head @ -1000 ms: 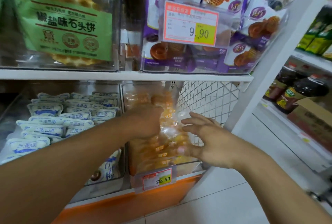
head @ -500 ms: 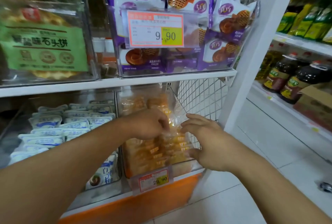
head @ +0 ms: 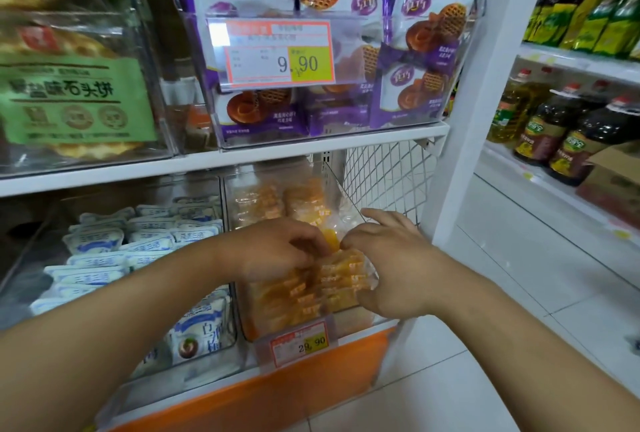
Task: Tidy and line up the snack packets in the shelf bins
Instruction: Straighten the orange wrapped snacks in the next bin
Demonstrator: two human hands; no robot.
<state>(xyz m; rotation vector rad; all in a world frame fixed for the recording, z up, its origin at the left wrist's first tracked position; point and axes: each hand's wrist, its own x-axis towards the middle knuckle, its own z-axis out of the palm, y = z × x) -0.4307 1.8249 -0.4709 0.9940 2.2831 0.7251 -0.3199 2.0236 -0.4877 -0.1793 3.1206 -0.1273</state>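
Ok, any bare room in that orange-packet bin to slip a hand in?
Only the bin's right side: a gap between the orange packets and the wire mesh, behind the right hand. The left hand covers the middle. The blue-and-white packets fill the neighbouring bin.

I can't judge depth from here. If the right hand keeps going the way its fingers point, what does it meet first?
Probably the left hand: the right hand points leftward over the clear-wrapped orange snack packets, fingertips nearly touching the left's. Depth between them is unclear.
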